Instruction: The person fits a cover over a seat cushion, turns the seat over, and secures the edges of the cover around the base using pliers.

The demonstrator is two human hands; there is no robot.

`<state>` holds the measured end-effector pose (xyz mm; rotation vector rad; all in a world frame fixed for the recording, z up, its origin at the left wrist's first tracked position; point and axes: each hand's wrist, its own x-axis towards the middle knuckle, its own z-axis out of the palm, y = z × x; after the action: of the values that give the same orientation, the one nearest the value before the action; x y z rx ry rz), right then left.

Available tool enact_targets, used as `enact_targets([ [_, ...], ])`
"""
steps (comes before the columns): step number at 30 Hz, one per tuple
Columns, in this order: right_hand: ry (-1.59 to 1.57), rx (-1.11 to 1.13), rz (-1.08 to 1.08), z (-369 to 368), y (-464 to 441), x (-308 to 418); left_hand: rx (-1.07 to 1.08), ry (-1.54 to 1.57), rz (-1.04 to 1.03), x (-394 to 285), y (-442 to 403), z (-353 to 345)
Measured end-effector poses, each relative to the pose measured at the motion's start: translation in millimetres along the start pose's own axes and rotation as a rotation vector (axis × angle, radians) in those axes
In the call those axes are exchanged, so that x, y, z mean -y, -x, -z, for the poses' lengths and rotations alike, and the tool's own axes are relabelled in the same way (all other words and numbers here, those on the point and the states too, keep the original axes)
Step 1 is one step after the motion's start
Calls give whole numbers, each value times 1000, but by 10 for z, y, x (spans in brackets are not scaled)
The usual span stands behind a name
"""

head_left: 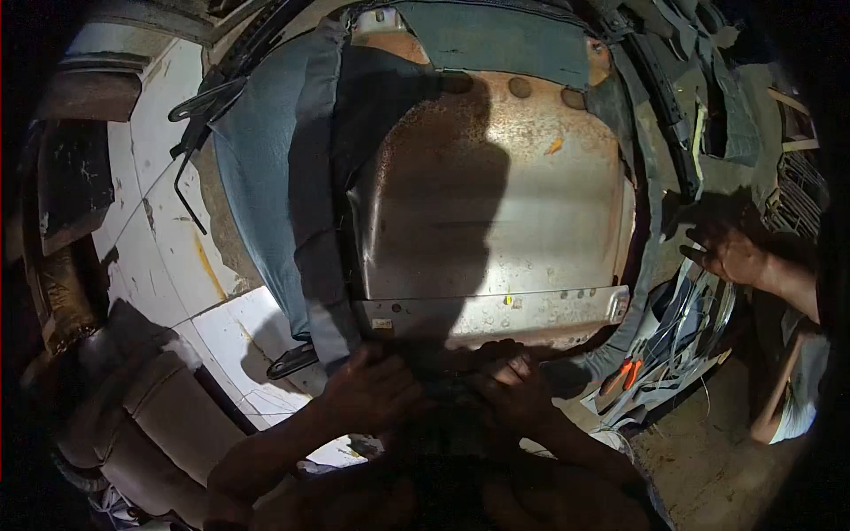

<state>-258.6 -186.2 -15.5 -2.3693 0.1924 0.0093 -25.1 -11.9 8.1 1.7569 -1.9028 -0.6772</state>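
A seat base with a rusty metal pan [540,230] lies underside up in front of me, wrapped at its edges in grey-green fabric [266,168]. At its near edge, my left hand [372,389] has its fingers curled over the dark fabric border. My right hand [513,385] is a short way to the right on the same edge, fingers bent onto the fabric. Both hands lie in shadow, and the material between them is too dark to make out. A metal strip [505,311] crosses the pan just beyond my hands.
Another person's hand [739,257] reaches in from the right. Orange-handled pliers [629,373] lie among cut strips [682,341] at the right. Brown cushions [177,407] are at the lower left, beside white floor tiles [164,265]. A black metal bracket [208,102] sticks out at the upper left.
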Motion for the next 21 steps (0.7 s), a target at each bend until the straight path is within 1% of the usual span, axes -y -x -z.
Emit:
enact_targets([
  [2,14,-52,25,31,-14,19,18,16,8,10,-39,50],
  [7,-7,1,-6,24,14,-14,94,14,-15,47,3,1],
  [10,-9,18,-8,-6,9,-41,123,70,32,46,-41,34],
  [12,3,17,-20,-8,19,-32,199,-22,6,52,-39,7],
  [14,-11,144,-55,-5,50,-14,207,-35,23,33,1,-32],
  [16,4,101,-38,-44,73,-35,216,-55,31,-18,7,-17],
  [18,23,51,-35,-89,57,-58,201,-29,142,-147,-35,-21],
  [19,20,27,6,-102,10,-87,206,-30,120,-242,-93,-45],
  [20,18,4,43,-131,2,-107,96,-133,219,-361,-167,-79],
  [21,42,-144,53,-277,86,-146,-13,-232,318,-454,-192,-96],
])
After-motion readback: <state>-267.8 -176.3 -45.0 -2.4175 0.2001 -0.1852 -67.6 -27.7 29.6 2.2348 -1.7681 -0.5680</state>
